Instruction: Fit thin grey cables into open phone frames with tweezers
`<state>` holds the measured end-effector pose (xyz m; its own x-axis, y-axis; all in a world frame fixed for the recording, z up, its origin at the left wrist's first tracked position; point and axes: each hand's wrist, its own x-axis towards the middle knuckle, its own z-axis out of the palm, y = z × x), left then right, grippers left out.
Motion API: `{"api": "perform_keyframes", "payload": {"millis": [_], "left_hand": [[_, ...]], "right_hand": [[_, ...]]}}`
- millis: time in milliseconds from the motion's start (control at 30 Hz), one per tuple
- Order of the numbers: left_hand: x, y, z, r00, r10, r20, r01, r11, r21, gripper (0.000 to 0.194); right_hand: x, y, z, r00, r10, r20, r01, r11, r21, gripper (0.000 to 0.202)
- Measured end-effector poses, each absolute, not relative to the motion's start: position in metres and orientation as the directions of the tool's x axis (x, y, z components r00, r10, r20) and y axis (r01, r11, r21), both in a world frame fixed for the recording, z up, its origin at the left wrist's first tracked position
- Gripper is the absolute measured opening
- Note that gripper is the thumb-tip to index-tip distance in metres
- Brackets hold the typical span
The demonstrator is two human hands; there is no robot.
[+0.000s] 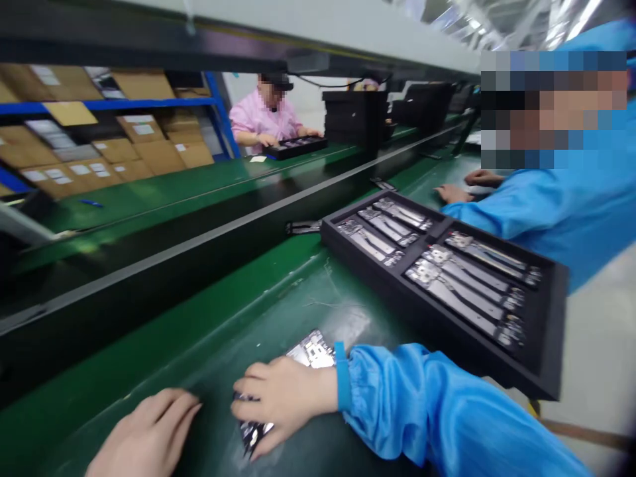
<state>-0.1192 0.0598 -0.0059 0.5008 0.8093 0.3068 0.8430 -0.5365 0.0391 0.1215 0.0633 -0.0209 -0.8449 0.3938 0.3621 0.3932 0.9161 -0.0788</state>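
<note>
- cardboard boxes (161, 157) on a blue rack (149, 103), far beyond the left hand (146, 430)
- blue pen (91, 203), beyond that hand on the far bench (163, 192)
- pink-clad co-worker (265, 116), far ahead of the right hand (288, 394)
- blue-clad co-worker (591, 205), beyond it, rightward

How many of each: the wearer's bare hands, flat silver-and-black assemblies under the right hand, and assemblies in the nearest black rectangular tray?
Left hand, right hand: 2
Assembly under right hand: 1
Assemblies in black tray: 6
Total: 9
</note>
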Motion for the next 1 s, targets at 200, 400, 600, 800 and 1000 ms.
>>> {"api": "perform_keyframes", "payload": {"millis": [200,400,600,800,1000], "left_hand": [[-0.051,0.033,0.008,0.524,0.814,0.25,0.815,-0.565,0.132,0.028],[-0.056,0.02,-0.009,0.432,0.868,0.245,0.831,-0.489,0.266,0.019],[-0.059,0.016,-0.009,0.41,0.876,0.256,0.85,-0.468,0.241,0.018],[-0.055,0.02,-0.008,0.454,0.852,0.26,0.864,-0.492,0.104,0.019],[-0.05,0.022,-0.006,0.447,0.86,0.245,0.862,-0.488,0.139,0.02]], "right_hand": [[0.139,0.072,-0.005,-0.843,0.44,0.31,0.377,0.894,-0.242,0.05],[0.142,0.072,0.013,-0.615,0.708,0.348,0.246,0.592,-0.768,0.009],[0.136,0.068,0.009,-0.632,0.748,0.203,0.102,0.34,-0.935,0.016],[0.135,0.08,-0.002,-0.601,0.778,0.184,0.101,0.303,-0.948,0.016],[0.139,0.081,-0.002,-0.582,0.786,0.209,0.125,0.341,-0.932,0.014]]}}
